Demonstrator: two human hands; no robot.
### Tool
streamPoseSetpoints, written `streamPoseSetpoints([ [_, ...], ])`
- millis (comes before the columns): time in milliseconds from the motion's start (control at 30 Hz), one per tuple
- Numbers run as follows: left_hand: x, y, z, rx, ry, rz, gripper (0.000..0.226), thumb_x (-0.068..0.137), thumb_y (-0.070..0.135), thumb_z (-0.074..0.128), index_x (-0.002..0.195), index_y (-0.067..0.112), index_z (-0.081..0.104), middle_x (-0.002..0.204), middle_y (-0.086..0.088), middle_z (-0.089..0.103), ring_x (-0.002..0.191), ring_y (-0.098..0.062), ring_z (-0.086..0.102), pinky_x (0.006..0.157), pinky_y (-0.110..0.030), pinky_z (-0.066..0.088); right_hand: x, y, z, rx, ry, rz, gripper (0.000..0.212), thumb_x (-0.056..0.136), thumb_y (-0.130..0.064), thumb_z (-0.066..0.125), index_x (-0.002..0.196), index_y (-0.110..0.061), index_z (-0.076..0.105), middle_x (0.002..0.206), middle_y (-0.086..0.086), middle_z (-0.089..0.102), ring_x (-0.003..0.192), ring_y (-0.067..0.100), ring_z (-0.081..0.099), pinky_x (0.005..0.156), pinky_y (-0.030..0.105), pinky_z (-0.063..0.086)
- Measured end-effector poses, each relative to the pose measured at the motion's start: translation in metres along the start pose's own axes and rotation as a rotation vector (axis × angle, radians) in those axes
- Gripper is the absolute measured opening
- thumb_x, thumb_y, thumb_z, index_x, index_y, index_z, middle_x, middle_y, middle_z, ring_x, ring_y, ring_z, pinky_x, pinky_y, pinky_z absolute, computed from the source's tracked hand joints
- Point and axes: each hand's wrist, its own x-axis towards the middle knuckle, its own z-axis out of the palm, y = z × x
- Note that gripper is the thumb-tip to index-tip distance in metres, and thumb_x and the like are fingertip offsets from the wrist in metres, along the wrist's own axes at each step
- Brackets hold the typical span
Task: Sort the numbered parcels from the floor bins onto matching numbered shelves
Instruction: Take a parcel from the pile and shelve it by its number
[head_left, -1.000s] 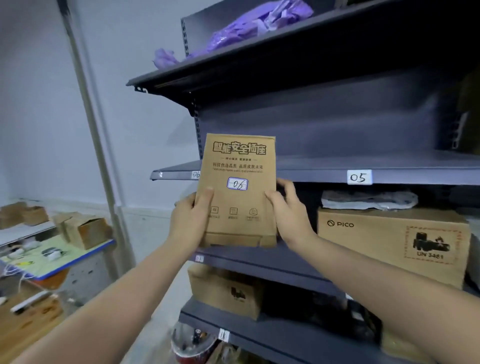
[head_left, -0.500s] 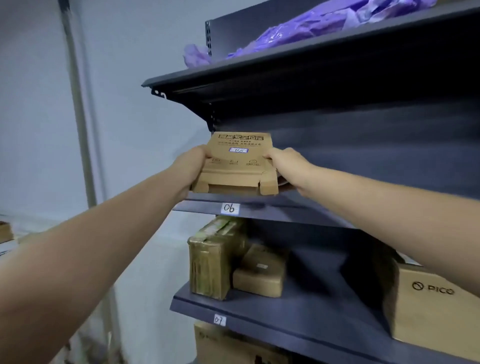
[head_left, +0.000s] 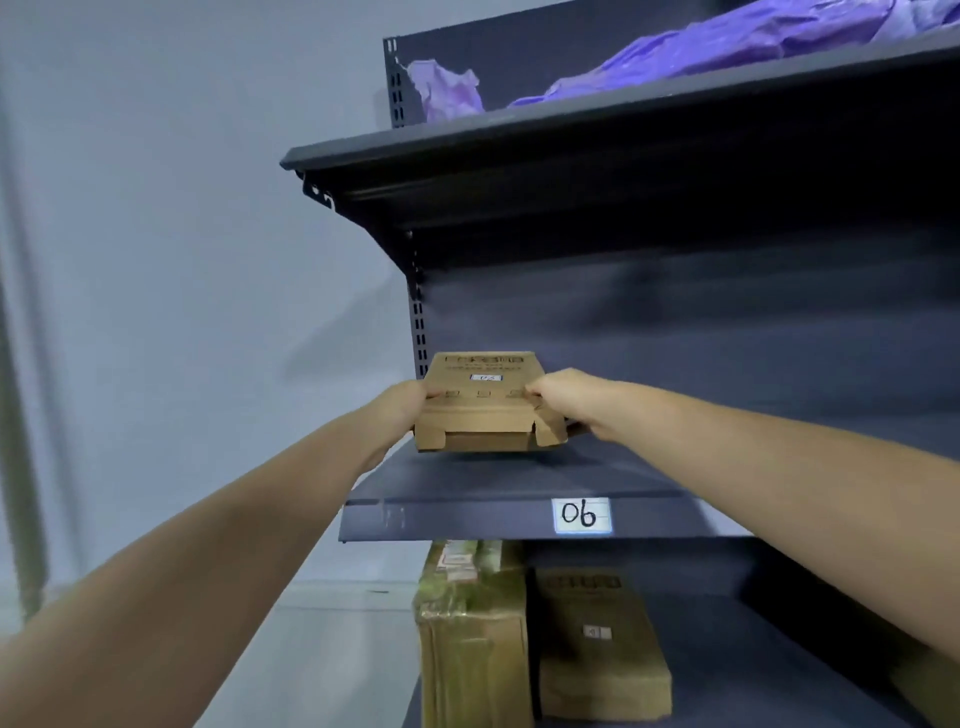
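Parcel (head_left: 485, 402) flat on shelf (head_left: 467, 486) tagged 06 (head_left: 582, 515), gripped at both sides by left hand (head_left: 402, 410) and right hand (head_left: 563, 397). Advised: push squarely to rear, then release together.

Head-worn camera, facing forward at shelf (head_left: 467, 483) (close, about eye level), tilted slightly upward

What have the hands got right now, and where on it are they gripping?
Both hold the brown cardboard parcel at its near corners: left hand left side, right hand right side, on shelf 06.
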Motion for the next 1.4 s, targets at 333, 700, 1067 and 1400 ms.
streamPoseSetpoints([
  [333, 0.073, -0.038, -0.026, 0.11, -0.085, -0.028, 0.039, 0.104, 0.026, 0.041, 0.137, 0.007, 0.047, 0.135, -0.007, 0.051, 0.108, -0.019, 0.046, 0.091, -0.026, 0.03, 0.043, -0.015, 0.031, -0.222, -0.092, 0.027, 0.016, 0.096, -0.018, 0.044, 0.1, -0.014, 0.059, 0.082, 0.006, 0.053, 0.068, 0.02, 0.047, 0.061, 0.028, 0.038],
  [700, 0.089, -0.043, -0.022, 0.159, -0.115, -0.093, 0.043, 0.098, 0.036, 0.041, 0.137, 0.018, 0.048, 0.138, -0.009, 0.051, 0.127, -0.028, 0.047, 0.108, -0.057, 0.037, 0.052, -0.01, 0.03, -0.288, -0.091, 0.063, 0.013, 0.096, -0.02, 0.041, 0.087, -0.018, 0.05, 0.082, 0.009, 0.053, 0.075, 0.025, 0.051, 0.076, 0.033, 0.042],
  [1067, 0.075, -0.03, -0.014, 0.261, -0.018, 0.007, 0.046, 0.104, 0.029, 0.032, 0.144, 0.007, 0.035, 0.141, -0.011, 0.043, 0.117, -0.025, 0.043, 0.091, -0.03, 0.032, 0.046, -0.007, 0.023, -0.167, -0.011, 0.016, 0.018, 0.097, -0.028, 0.045, 0.098, -0.014, 0.056, 0.086, 0.008, 0.057, 0.072, 0.022, 0.053, 0.06, 0.027, 0.043],
  [1400, 0.017, 0.02, 0.022, 0.422, -0.065, 0.433, 0.038, 0.099, 0.042, 0.039, 0.124, 0.015, 0.05, 0.123, -0.003, 0.049, 0.113, -0.024, 0.046, 0.085, -0.029, 0.03, -0.036, -0.002, -0.054, -0.341, 0.259, -0.255, 0.051, 0.095, -0.045, 0.054, 0.139, -0.02, 0.047, 0.137, 0.003, 0.053, 0.125, 0.021, 0.051, 0.099, 0.03, 0.041],
])
